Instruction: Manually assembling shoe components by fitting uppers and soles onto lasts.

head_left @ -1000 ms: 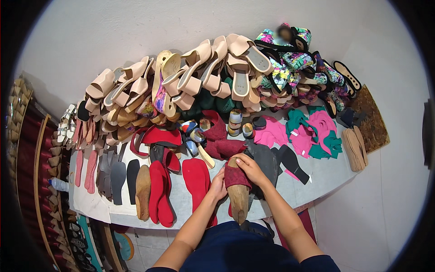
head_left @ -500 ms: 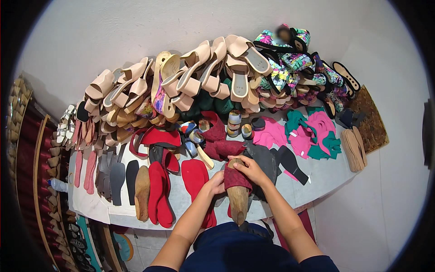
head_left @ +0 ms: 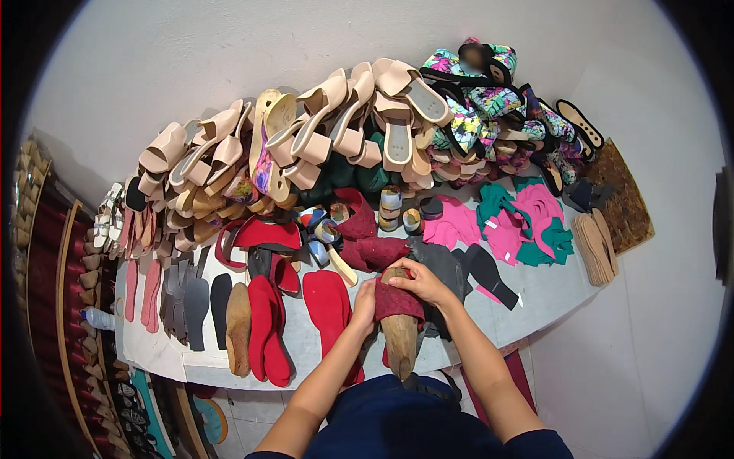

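Observation:
A wooden shoe last (head_left: 401, 348) stands out over the table's near edge, its narrow end pointing toward me. Around its middle wraps a dark red patterned upper strap (head_left: 399, 304). My right hand (head_left: 419, 283) is closed over the last's far end, with the thumb lying across the wood. On the left side of the strap, my left hand (head_left: 366, 306) is closed, its fingertips partly hidden behind the last and strap. Just left of the hands lie red insoles (head_left: 326, 298). More dark red strap pieces (head_left: 375, 252) rest beyond the hands.
Finished beige heeled sandals (head_left: 336, 107) and colourful patterned sandals (head_left: 489, 99) are piled along the wall. Pink and green cut pieces (head_left: 535, 222) lie to the right, by stacked tan insoles (head_left: 594, 249). Another wooden last (head_left: 238, 329) lies at left. Shelves of lasts (head_left: 90, 291) stand far left.
My left hand has shifted slightly up along the strap's side, its fingers now more upright. The right hand keeps its hold on the last. The whole view has moved a little.

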### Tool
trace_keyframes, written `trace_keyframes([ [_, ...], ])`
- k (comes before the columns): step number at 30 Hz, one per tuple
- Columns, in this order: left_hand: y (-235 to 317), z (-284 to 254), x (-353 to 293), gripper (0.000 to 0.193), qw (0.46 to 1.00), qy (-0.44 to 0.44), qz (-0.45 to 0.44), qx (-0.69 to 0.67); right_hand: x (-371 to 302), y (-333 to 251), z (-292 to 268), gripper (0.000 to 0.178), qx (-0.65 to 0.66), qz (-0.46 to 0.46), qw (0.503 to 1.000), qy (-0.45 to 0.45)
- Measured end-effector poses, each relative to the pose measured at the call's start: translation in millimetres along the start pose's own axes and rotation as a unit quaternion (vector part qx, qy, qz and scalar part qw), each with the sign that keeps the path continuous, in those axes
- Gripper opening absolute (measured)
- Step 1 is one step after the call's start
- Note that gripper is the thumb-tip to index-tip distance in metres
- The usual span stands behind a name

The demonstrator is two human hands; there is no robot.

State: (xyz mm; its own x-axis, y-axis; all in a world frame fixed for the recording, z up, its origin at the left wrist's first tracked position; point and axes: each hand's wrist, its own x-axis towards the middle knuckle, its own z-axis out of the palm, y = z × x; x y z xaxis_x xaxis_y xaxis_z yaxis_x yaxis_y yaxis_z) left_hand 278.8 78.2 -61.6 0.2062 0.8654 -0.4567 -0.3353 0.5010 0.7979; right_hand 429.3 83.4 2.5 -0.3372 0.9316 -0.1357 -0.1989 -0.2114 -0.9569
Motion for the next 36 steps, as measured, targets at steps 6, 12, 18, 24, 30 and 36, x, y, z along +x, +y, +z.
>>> trace_keyframes([
  [6, -8, 5, -48, 0.051, 0.996, -0.050, 0.058, -0.043, 3, 7, -1, 0.028, -0.013, -0.023, 1.000, 0.008],
  [12, -2, 3, -49, 0.051, 0.979, -0.080, 0.149, 0.115, 3, 4, 5, 0.027, -0.003, -0.019, 1.000, 0.020],
  [18, 34, 21, -55, 0.049, 0.990, -0.093, 0.028, 0.101, -1, 3, 4, 0.028, -0.015, -0.039, 0.999, 0.015],
  [24, 31, 18, -54, 0.045, 0.995, -0.081, 0.052, 0.024, -5, 7, 10, 0.033, -0.076, -0.096, 0.990, 0.065],
  [30, 28, 8, -51, 0.046, 0.994, -0.088, 0.064, -0.004, -36, 42, 0, 0.039, 0.096, 0.113, 0.972, 0.181],
  [36, 32, 8, -51, 0.041, 0.994, -0.109, 0.027, -0.003, -33, 56, 9, 0.032, 0.002, -0.018, 0.949, 0.315],
])
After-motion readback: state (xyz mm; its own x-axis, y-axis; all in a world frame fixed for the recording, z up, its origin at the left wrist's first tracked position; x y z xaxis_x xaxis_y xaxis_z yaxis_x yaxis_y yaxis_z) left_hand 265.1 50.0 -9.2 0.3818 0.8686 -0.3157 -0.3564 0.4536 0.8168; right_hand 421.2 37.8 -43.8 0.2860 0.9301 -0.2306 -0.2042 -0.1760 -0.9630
